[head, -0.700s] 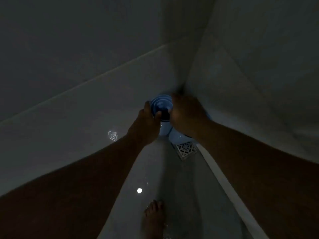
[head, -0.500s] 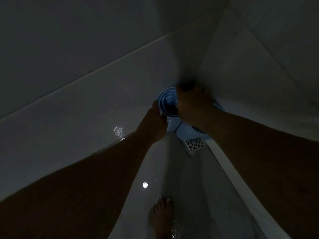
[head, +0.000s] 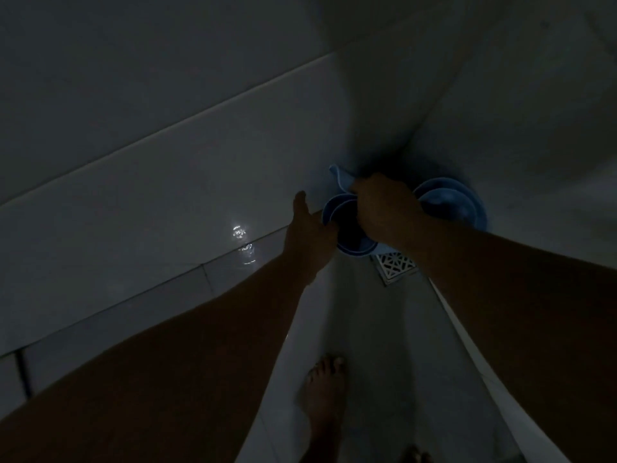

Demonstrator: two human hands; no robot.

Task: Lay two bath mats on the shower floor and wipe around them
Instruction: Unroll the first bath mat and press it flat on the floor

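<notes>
In the far corner of the dim shower floor [head: 367, 329] stand two rolled blue bath mats. The left roll [head: 350, 242] is seen end-on, and a loose flap of it [head: 337, 177] sticks up. The right roll [head: 450, 205] leans against the corner wall. My right hand [head: 384, 208] reaches over the left roll and grips its top edge. My left hand [head: 310, 228] presses against that roll's left side, thumb raised; its fingers curl around the roll and are partly hidden.
A square metal drain grate [head: 397, 267] lies in the floor just in front of the rolls. My bare foot [head: 325, 389] stands on the wet floor below. Tiled walls close in left and right; a light glints on the left wall [head: 242, 233].
The view has shifted, so the rolls sit further right. My right hand has pulled the left roll toward me, exposing the right roll and a raised flap. My left thumb has lifted off.
</notes>
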